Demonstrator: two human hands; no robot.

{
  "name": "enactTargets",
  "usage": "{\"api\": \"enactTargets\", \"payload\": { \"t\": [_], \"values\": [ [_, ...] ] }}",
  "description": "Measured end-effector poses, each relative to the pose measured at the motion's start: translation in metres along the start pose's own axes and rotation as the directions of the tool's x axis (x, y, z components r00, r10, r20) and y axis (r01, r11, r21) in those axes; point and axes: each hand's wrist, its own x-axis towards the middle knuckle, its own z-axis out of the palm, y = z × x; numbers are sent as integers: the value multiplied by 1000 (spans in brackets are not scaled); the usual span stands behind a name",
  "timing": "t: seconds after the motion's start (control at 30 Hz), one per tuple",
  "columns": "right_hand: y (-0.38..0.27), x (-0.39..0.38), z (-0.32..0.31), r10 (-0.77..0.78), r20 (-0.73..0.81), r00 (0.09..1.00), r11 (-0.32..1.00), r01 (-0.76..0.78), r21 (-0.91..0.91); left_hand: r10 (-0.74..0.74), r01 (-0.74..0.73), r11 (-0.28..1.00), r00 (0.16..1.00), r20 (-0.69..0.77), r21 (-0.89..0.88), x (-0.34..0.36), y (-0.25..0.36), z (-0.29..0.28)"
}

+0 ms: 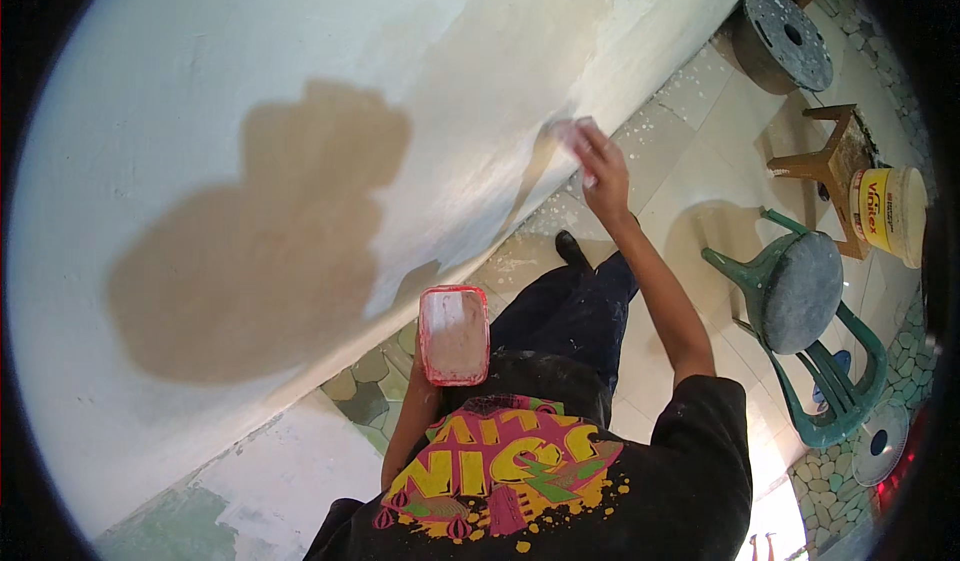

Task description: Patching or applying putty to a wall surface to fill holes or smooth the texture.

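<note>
A red-rimmed rectangular tub (455, 335) sits on my left arm's end, in front of my body. My left forearm (408, 421) runs up under it, and the hand holding it is hidden by the tub. Inside lies a pale pinkish-beige paste with a whiter patch. My right hand (602, 169) reaches out to the low part of the white wall (420, 191), its fingers closed and smeared white. A small thing at its fingertips is blurred, so I cannot make out what it is. Damp-looking darker patches and my shadow show on the wall.
On the right stand a green plastic chair (860, 361) with a round grey-topped thing (803, 293) on it, a brown stool (826, 169), a yellow-labelled paint bucket (889, 216) and a round dark container (782, 41). White spatters dot the tiled floor (680, 201). Pebble-patterned tiles border it.
</note>
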Motion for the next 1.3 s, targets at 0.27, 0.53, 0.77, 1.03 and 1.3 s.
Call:
{"api": "enactTargets", "payload": {
  "t": [0.27, 0.53, 0.77, 1.03, 1.3],
  "values": [
    [-133, 34, 28, 171, -109, 979, 975, -152, 164, 95, -74, 987, 985, -147, 144, 5, 6, -19],
    [-129, 32, 10, 252, -161, 954, 891, -165, 423, 31, -36, 998, 992, -123, -42, 17, 13, -8],
    [-138, 3, 46, 47, -38, 998, 976, -38, 214, -80, 80, 997, 992, 96, -1, 13, 21, -13],
    [-133, -27, 33, -396, 95, 913, 918, 392, 56, -78, 79, 996, 996, 46, -29, 15, 11, -19],
    [-13, -35, 40, -369, 428, 825, 904, 426, -42, -225, 312, 48, 929, 294, -949, -3, 9, -58]
  ]
}}
